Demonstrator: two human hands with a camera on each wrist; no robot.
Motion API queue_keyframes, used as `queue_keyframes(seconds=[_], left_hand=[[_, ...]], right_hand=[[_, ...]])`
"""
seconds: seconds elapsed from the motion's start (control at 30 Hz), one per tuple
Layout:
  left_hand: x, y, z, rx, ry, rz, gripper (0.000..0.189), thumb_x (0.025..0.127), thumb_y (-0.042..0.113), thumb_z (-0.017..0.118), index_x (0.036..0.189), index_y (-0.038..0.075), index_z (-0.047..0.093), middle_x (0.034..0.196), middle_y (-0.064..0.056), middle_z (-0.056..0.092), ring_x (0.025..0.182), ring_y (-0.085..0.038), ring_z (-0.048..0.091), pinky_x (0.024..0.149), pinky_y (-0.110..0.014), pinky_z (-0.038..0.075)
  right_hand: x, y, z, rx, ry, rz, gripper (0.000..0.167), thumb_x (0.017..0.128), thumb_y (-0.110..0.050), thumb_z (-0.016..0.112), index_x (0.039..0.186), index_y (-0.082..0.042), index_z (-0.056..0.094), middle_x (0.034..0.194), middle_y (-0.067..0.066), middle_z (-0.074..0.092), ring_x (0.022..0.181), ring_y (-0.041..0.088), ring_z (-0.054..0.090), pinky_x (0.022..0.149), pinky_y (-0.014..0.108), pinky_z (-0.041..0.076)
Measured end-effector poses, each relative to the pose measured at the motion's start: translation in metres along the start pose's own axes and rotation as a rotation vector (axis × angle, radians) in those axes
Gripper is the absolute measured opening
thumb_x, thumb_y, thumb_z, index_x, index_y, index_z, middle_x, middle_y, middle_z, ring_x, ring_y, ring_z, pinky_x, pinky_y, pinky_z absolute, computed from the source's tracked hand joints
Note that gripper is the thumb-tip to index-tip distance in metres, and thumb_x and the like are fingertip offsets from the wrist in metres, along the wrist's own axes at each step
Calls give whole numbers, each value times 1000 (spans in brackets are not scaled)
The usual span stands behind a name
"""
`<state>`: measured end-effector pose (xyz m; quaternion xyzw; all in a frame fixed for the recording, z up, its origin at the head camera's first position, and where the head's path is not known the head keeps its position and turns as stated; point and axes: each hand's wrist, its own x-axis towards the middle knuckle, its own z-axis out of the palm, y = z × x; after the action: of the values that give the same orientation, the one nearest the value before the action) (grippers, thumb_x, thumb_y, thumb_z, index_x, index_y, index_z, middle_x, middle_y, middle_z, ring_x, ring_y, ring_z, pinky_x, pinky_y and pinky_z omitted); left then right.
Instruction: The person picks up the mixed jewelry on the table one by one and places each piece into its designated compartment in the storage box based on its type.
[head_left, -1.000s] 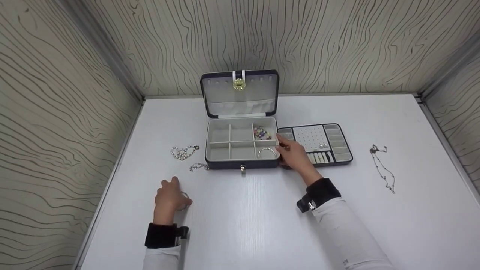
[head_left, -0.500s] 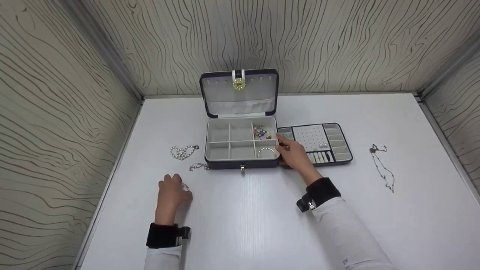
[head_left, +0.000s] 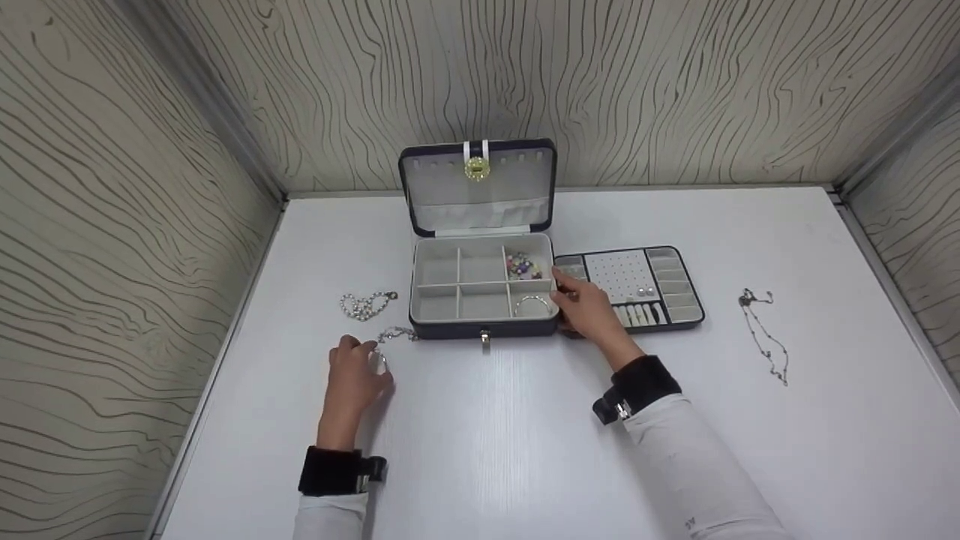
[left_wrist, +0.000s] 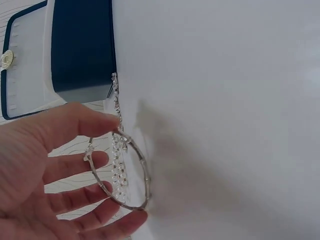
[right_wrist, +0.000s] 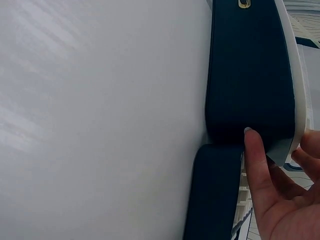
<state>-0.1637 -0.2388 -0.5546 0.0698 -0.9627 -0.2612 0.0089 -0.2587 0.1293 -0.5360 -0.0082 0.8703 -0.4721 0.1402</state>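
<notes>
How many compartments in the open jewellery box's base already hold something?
2 of six: multicoloured beads in the back-right compartment, a silver bangle in the front-right one of the dark blue jewellery box. The other four look bare.

Even, fairly bright light falls from above, and the white table (head_left: 480,450) gives it back with a soft sheen on the near side but no hard glare. Shadows are faint: a pale smudge lies under the bangle (left_wrist: 120,172) in the left wrist view (its rim stays sharp enough). The head view bends the walls outward at the left and right edges. In the right wrist view the near fingers (right_wrist: 255,165) are slightly soft, and the table washes out to featureless white.
</notes>
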Motion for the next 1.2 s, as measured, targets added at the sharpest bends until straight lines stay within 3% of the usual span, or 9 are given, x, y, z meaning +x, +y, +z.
queue_keyframes(seconds=[0.17,0.33,0.53,0.83,1.03,1.2], left_hand=[[2,2,4,-10,4,1,56,68,3,80,121,-10,63,114,-25,54,100,-38,56,86,-47,49],[3,6,4,-47,14,4,64,70,6,82,127,-10,58,123,-27,54,113,-41,54,96,-48,46],[4,16,2,-101,64,28,60,70,9,83,123,-8,59,125,-24,55,117,-41,52,98,-48,45],[1,44,-4,-164,144,178,57,70,6,84,122,-2,62,129,-21,54,120,-37,53,95,-45,49],[4,67,-3,-198,184,350,56,69,3,84,121,0,63,125,-14,56,115,-29,58,93,-38,50],[10,89,2,-192,171,457,52,71,6,84,120,1,64,123,-12,58,112,-26,59,93,-34,51]], right_hand=[[1,2,0,14,-2,10,52,103,-22,52,152,-21,36,141,18,50,111,30,59,72,30,58],[1,2,0,23,-6,16,52,103,-22,52,153,-21,35,141,19,49,112,31,59,73,30,58],[0,0,0,47,-14,15,53,103,-22,52,153,-20,35,141,19,49,114,31,58,73,30,58],[1,2,0,29,-14,-2,53,103,-23,51,153,-18,34,139,20,50,113,31,58,73,29,58],[0,1,0,50,-10,-3,52,103,-20,52,153,-18,35,141,20,49,110,32,60,73,31,58],[0,0,0,41,-13,8,52,103,-20,51,153,-18,35,143,20,47,107,30,61,73,31,58]])
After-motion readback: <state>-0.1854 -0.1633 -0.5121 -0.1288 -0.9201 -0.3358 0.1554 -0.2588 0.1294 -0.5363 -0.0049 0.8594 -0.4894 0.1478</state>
